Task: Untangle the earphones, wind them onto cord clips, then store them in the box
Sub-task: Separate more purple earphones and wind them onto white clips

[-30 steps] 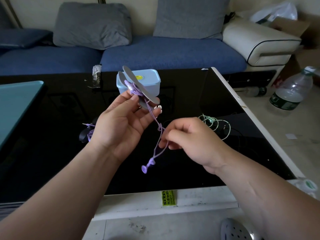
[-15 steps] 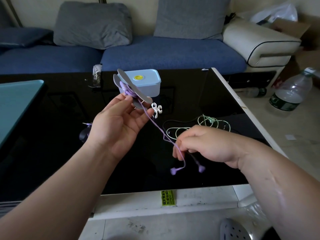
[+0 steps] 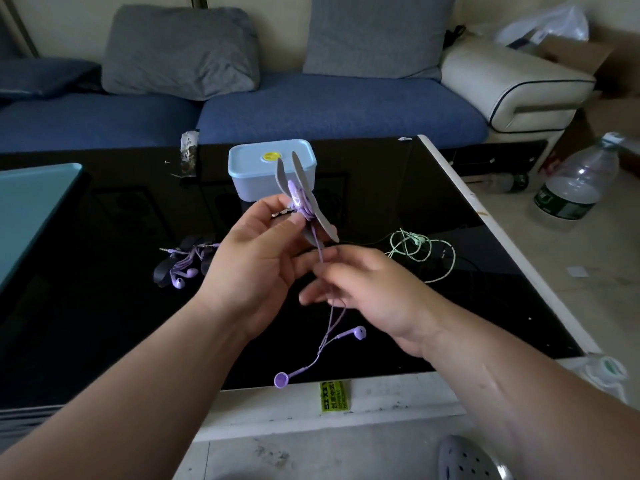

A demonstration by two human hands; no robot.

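My left hand [image 3: 258, 263] holds a grey cord clip [image 3: 308, 199] up over the black table, with purple earphone cable [image 3: 299, 200] wound around its middle. The loose end of that cable runs down through the fingers of my right hand [image 3: 370, 292], and two purple earbuds [image 3: 356, 332] dangle below near the table's front edge. A second purple earphone set on a dark clip [image 3: 187, 263] lies to the left. Tangled green earphones [image 3: 417, 247] lie to the right. The light blue box [image 3: 272, 171] with a closed lid stands behind the clip.
The black glass table [image 3: 104, 323] has a white rim; a teal panel [image 3: 31, 209] lies at its left edge. A blue sofa with grey cushions [image 3: 180, 50] stands behind. A plastic bottle [image 3: 576, 187] stands on the floor at right.
My right hand has come up from low right to just beneath the clip, sliding along the purple cable. The clip has turned more upright and the earbuds hang lower.
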